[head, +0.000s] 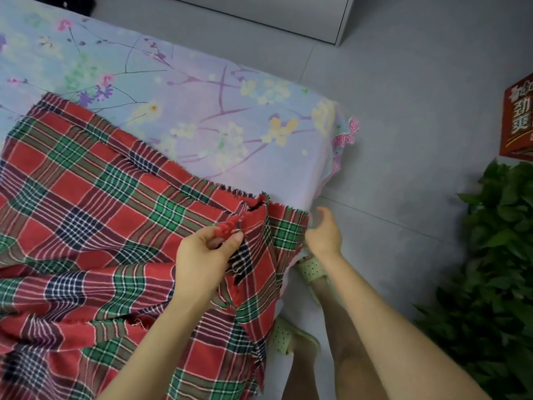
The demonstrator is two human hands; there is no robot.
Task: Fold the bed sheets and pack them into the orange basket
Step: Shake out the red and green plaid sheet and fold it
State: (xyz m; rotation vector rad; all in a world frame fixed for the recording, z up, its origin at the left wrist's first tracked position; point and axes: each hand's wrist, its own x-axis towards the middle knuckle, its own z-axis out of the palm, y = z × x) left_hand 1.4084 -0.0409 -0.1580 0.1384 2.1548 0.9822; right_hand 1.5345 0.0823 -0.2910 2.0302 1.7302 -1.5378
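Pinching a frayed corner of the plaid sheet between thumb and forefinger, the left hand is lifted over the near corner of the bed, where the sheet lies spread. The right hand hangs loose-fingered and empty just off the bed's edge.

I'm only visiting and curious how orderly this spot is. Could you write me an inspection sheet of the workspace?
Surface: bed under a pastel floral sheet.
Job's things: red-and-green plaid cloth sheet spread out, not yet folded, edges frayed; orange basket not in view.
Clutter: dark object at the bed's far edge, too cropped to identify.
Hands: left hand pinches a plaid corner; right hand open beside the plaid edge.
Cables: nothing seen.
Surroundings: grey tiled floor, green leafy plant, red printed carton, white cabinet base, pale green perforated slippers.
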